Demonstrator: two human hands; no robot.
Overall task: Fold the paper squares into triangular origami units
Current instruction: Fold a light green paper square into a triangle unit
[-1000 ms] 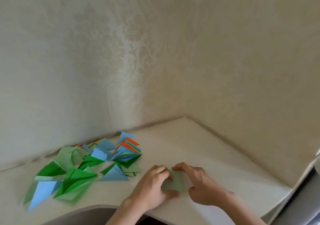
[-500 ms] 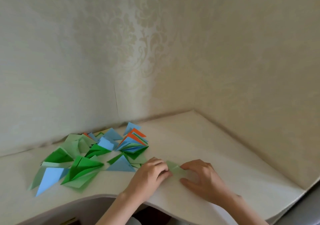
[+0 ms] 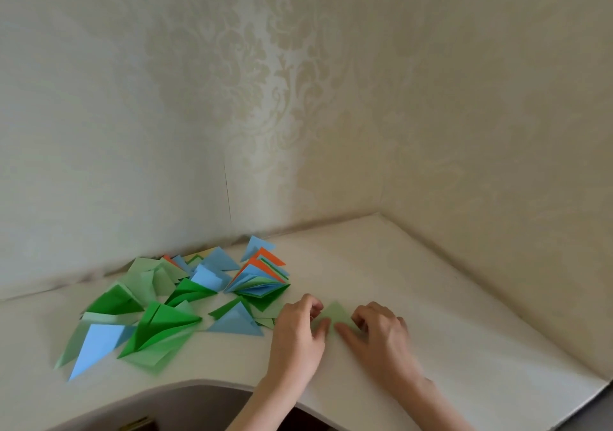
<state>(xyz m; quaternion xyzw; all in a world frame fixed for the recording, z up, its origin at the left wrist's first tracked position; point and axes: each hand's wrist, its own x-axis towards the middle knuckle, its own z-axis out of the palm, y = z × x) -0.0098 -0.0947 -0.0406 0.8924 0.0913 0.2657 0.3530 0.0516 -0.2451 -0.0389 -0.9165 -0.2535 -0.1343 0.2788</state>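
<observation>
Head view showed one pale green paper [image 3: 335, 314] lying flat on the white desk [image 3: 464, 347] between the two hands, its point aimed at the far wall. Left hand [image 3: 298, 334] and right hand [image 3: 381, 334] each pressed curled fingertips and thumb onto it, equally close. Folded triangles [image 3: 172, 304], too overlapped to count, lay in one heap just left

Pale green paper [image 3: 335, 314]; damask wallpaper [image 3: 252, 75]

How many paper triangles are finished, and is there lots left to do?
Many green, blue and orange folded paper triangles already lie piled on the white desk. The left hand and right hand press a pale green triangle. No unfolded squares are visible.
</observation>
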